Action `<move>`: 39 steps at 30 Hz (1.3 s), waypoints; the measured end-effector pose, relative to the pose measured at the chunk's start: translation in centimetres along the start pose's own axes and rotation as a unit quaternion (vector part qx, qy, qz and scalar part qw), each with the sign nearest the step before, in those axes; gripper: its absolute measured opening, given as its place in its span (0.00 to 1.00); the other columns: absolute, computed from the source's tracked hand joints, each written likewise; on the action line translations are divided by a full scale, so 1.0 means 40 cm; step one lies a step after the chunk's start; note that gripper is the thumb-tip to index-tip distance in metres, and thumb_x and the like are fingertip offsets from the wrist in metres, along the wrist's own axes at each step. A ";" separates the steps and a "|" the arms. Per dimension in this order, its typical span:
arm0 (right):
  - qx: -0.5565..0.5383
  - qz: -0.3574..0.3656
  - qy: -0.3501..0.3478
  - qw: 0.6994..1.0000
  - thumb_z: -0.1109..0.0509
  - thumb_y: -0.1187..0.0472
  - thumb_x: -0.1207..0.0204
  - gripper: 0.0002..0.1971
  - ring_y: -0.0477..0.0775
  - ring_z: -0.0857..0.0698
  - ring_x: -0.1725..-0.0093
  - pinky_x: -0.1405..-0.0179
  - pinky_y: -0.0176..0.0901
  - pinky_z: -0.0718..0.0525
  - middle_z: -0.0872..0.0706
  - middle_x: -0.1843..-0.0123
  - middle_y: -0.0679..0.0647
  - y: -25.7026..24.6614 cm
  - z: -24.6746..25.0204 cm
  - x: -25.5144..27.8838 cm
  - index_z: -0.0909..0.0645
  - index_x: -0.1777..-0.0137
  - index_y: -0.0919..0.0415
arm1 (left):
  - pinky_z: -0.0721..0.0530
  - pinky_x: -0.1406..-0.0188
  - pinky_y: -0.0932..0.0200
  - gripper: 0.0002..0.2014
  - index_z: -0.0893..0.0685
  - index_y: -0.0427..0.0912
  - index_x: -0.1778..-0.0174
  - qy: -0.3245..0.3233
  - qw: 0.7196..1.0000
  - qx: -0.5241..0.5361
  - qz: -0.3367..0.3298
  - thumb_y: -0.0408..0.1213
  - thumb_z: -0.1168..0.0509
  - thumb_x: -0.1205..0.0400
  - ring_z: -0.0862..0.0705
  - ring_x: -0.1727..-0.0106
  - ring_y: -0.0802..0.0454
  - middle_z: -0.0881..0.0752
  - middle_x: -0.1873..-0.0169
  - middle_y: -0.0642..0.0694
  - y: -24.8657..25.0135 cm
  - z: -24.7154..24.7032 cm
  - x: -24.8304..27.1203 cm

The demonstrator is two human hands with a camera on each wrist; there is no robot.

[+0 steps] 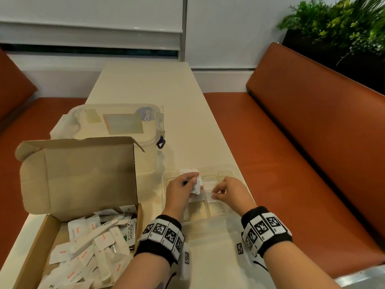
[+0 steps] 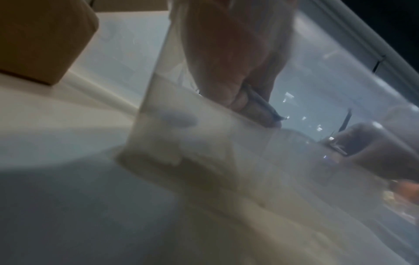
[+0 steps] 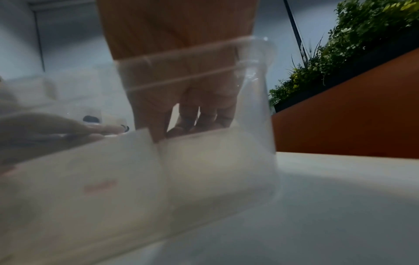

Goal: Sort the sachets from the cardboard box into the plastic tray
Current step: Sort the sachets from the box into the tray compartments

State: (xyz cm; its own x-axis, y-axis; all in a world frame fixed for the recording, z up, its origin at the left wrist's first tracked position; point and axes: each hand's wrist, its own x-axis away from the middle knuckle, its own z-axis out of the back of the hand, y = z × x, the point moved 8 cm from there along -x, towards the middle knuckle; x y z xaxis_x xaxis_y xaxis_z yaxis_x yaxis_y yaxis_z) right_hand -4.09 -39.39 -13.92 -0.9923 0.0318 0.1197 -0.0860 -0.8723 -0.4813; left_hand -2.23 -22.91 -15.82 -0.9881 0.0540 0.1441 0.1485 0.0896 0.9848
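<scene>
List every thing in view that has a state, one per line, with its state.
cardboard box: open, lid flap upright, many sachets inside
plastic tray: on the table, a few sachets in its compartments
clear lidded container: lid on
left hand: holds a bunch of sachets over the tray
right hand: pinches one sachet in the tray

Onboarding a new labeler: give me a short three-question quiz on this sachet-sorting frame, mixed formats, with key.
1. True or false: the cardboard box lies to the left of the plastic tray.
2. Multiple choice: the left hand holds A) several sachets, B) the tray lid, C) nothing.
3. Fill in: the right hand pinches one ____ over the tray.

Key: 1 true; 2 A; 3 sachet.
</scene>
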 end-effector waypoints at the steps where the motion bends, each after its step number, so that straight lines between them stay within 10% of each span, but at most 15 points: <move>1: -0.002 0.001 0.001 1.000 0.23 0.55 0.30 0.03 0.38 0.28 0.67 0.71 0.29 0.36 0.26 0.66 0.42 0.000 0.001 0.001 0.14 0.60 0.49 | 0.13 0.53 0.56 0.08 0.11 0.47 0.50 0.001 1.000 -0.003 -0.001 0.32 0.34 0.18 0.15 0.57 0.57 0.12 0.56 0.50 0.000 0.000 -0.001; 27: 0.013 0.028 0.011 0.999 0.25 0.59 0.28 0.09 0.47 0.25 0.62 0.67 0.32 0.31 0.24 0.62 0.46 -0.013 0.001 0.011 0.25 0.61 0.55 | 0.17 0.72 0.65 0.18 0.10 0.44 0.54 -0.007 0.996 0.069 0.062 0.24 0.45 0.18 0.17 0.60 0.52 0.13 0.57 0.44 0.000 -0.010 0.012; 32: -0.148 0.007 0.100 0.984 0.30 0.53 0.23 0.10 0.49 0.20 0.65 0.61 0.46 0.19 0.15 0.64 0.54 -0.052 0.051 0.025 0.21 0.60 0.59 | 0.15 0.69 0.64 0.22 0.12 0.42 0.48 -0.005 0.994 0.092 0.062 0.20 0.49 0.19 0.15 0.61 0.52 0.14 0.55 0.45 0.015 -0.009 0.018; 39: -0.383 -0.055 0.021 0.922 0.20 0.61 0.32 0.12 0.47 0.16 0.72 0.74 0.33 0.20 0.14 0.68 0.55 -0.111 -0.005 0.016 0.20 0.53 0.62 | 0.15 0.67 0.65 0.22 0.16 0.46 0.38 -0.006 0.994 0.102 0.044 0.21 0.46 0.18 0.12 0.60 0.59 0.15 0.43 0.47 0.043 0.000 0.033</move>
State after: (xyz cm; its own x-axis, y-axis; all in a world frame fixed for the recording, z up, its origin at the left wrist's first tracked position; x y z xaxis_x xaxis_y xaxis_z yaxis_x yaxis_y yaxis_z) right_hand -4.35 -35.41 -11.89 -0.9751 0.1321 0.1779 -0.2076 -0.2639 -0.9420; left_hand -3.28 -22.68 -13.94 -0.9707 0.0830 0.2255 0.2399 0.2845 0.9282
